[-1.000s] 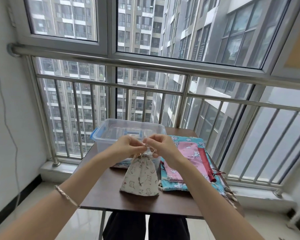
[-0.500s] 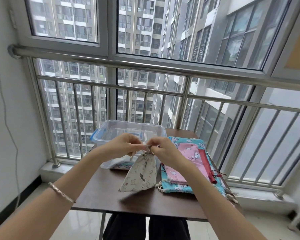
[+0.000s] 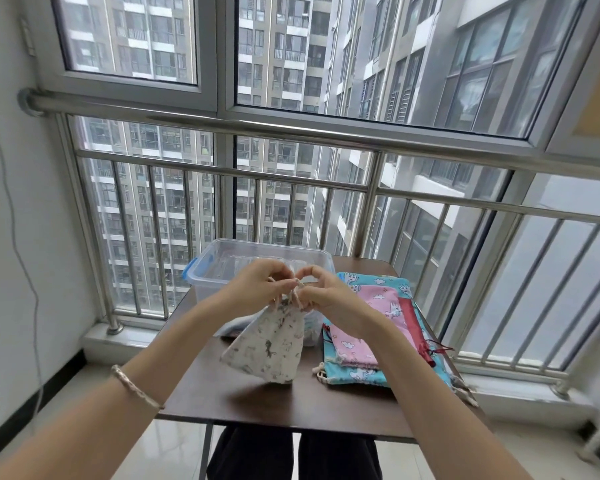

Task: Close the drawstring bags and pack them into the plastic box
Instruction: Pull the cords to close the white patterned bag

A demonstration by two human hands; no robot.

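Holding a white drawstring bag [image 3: 271, 344] by its cords [image 3: 293, 289] over the table [image 3: 257, 407].
We see the left hand [image 3: 257, 289] and right hand [image 3: 329, 299] each pinching a cord at the gathered neck. The bag hangs tilted before the clear plastic box [image 3: 222, 271], beside stacked pink [image 3: 378, 303] and blue bags [image 3: 357, 375].

2 hands are counted, the left hand [image 3: 257, 289] and the right hand [image 3: 329, 299], with 1 white bag [image 3: 271, 344] pinched between them. 3 more bags are stacked just right of the right hand: 1 blue bag [image 3: 357, 374], 1 pink bag [image 3: 354, 348], 1 red bag [image 3: 414, 327]. 1 plastic box [image 3: 215, 271] is seen beyond the hands, and 1 bracelet [image 3: 136, 389] behind the left hand.
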